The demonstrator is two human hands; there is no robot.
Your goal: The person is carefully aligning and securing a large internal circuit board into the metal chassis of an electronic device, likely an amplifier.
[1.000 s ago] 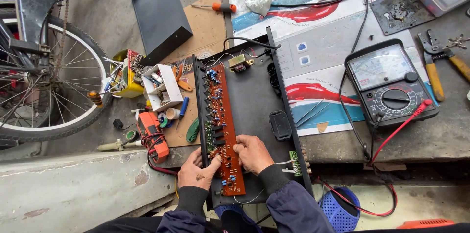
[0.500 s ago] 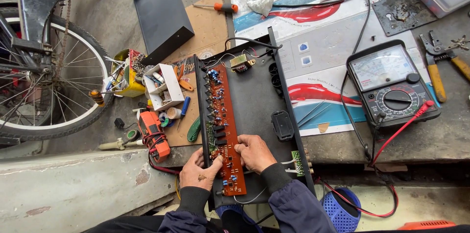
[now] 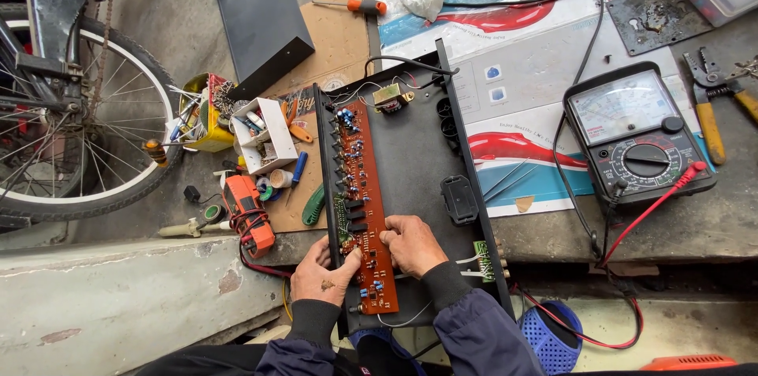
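Little has moved since the earlier frames: both hands stay at the near end of the long orange-brown circuit board [image 3: 362, 202], only the view has shifted a touch. That board lies lengthwise in a black metal chassis [image 3: 418, 163] on the grey worktop [image 3: 695, 226], along the chassis's left wall. The left hand [image 3: 322, 272] cups the chassis edge with its thumb pressed on the board; the right hand [image 3: 410, 243] rests on the board with its fingers curled down onto the components, gripping nothing loose. Just left of the chassis lie an orange clamp meter [image 3: 249, 214], a green-handled tool [image 3: 313, 206] and a small white parts box [image 3: 264, 135]. To the right, well apart from the hands, sits an analogue multimeter [image 3: 636, 135] with a red probe lead [image 3: 655, 202], beside yellow-handled pliers [image 3: 711, 111]. A bicycle wheel [image 3: 79, 123] stands at the far left.
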